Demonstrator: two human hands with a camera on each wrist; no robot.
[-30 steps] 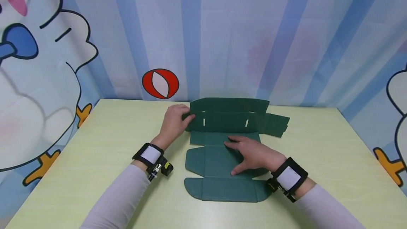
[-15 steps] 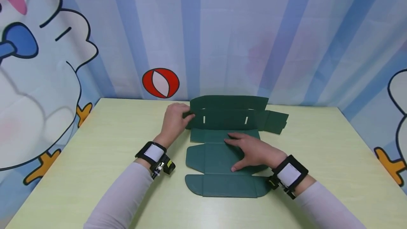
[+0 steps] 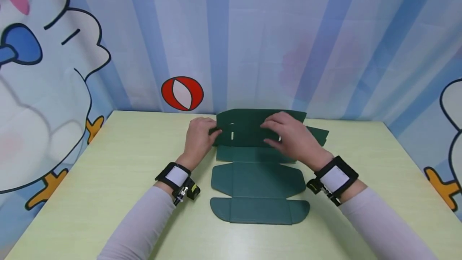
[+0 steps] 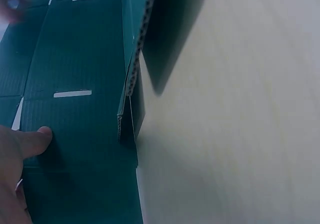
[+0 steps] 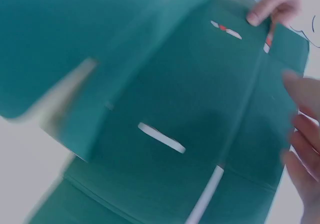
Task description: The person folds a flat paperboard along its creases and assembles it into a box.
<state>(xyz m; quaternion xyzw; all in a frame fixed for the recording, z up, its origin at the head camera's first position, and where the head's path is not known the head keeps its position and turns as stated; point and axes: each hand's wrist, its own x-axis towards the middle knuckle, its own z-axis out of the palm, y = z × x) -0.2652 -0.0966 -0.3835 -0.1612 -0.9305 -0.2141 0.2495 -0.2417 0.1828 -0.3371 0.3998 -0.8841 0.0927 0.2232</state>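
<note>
Evidently, the left hand [image 3: 199, 137] pinched the green cardboard sheet [image 3: 265, 169] at its 9 o'clock edge, while the right hand [image 3: 296, 141] hung loosely bent, grasping nothing. The sheet spread toward the left hand's 4 o'clock, its panels [image 3: 252, 183] running lengthwise 9 to 3, rounded flap [image 3: 260, 210] pointing at 6.

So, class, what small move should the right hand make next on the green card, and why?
Probably pinch the right flap and fold it inward: it sticks out sideways, the right hand is loosely open near it, and the left hand holds the back panel at its left end.
</note>
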